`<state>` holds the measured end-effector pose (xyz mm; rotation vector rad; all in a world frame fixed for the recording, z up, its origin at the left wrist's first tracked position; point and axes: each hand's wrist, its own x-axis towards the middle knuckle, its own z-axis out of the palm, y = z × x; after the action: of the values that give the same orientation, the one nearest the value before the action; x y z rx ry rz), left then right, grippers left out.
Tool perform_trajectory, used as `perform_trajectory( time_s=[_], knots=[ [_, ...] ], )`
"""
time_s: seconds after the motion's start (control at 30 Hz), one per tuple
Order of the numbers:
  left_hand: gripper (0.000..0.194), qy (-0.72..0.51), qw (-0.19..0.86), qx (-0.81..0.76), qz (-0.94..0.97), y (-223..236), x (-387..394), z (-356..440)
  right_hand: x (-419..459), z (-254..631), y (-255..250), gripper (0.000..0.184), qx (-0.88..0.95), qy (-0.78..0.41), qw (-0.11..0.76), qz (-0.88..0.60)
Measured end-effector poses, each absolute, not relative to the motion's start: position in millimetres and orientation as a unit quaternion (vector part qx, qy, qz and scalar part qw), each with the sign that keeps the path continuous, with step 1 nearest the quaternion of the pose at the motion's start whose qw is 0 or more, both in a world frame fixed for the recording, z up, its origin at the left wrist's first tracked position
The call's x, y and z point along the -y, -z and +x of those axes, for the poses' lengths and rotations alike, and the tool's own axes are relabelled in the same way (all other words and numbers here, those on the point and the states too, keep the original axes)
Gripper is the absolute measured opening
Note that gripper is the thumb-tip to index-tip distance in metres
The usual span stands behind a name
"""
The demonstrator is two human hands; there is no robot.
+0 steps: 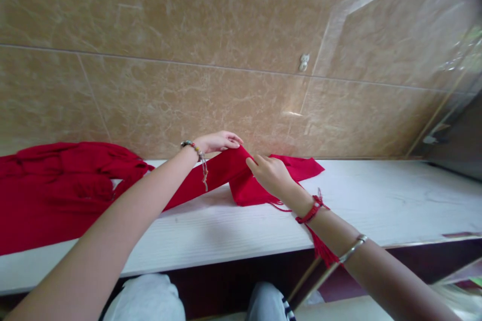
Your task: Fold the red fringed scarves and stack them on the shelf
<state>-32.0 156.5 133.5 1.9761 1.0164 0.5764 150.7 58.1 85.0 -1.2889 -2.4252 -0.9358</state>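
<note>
My left hand pinches the upper edge of a long red cloth strip, with fingertips and thumb closed together. Close to its right, my right hand grips the same strip between thumb and bent fingers. From the left, the strip rises to my hands, and beyond them a loose end lies on the white wooden surface. A red tassel and thin cords hang below my right wrist. At the left lies a large bunched red cloth, partly hidden by my left forearm.
The narrow white surface runs along a brown marbled tile wall. A small white cat-shaped hook is fixed to the wall. My knees are below the front edge. A dark grey object stands at the far right.
</note>
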Motion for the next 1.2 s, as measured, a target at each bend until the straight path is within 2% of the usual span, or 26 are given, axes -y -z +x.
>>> perform_trajectory(
  time_s=[0.23,0.43,0.57,0.63,0.7,0.83,0.93,1.2],
  knots=[
    [0.033,-0.165,0.367,-0.388,0.829,-86.7,-186.1,35.5,-69.2,201.2,-42.4,0.024,0.815,0.293,0.072,-0.495],
    [0.026,-0.158,0.256,-0.400,0.866,-53.3,-181.0,54.7,-76.2,211.2,-5.3,0.020,0.831,0.257,0.061,-0.489],
    [0.040,-0.187,0.162,-0.395,0.885,-45.8,-136.7,37.1,-78.0,213.0,4.6,0.019,0.835,0.251,0.069,-0.485],
    [0.053,-0.157,0.037,-0.404,0.900,-39.5,-107.5,21.5,-80.0,214.4,4.7,0.021,0.834,0.249,0.080,-0.486],
    [0.059,-0.113,-0.045,-0.431,0.894,-29.8,-82.4,5.8,-83.4,215.6,2.4,0.024,0.831,0.247,0.092,-0.490],
    [0.041,-0.069,-0.148,-0.479,0.862,-5.1,-60.2,-16.0,-92.0,215.9,-4.6,0.030,0.821,0.246,0.111,-0.504],
    [0.038,-0.060,-0.188,-0.496,0.846,4.3,-63.0,-23.6,-97.2,215.0,-7.7,0.032,0.814,0.249,0.126,-0.509],
    [0.030,-0.082,-0.210,-0.474,0.851,-31.5,-71.9,-38.4,-104.4,214.0,5.5,0.030,0.795,0.268,0.186,-0.511]
  ],
)
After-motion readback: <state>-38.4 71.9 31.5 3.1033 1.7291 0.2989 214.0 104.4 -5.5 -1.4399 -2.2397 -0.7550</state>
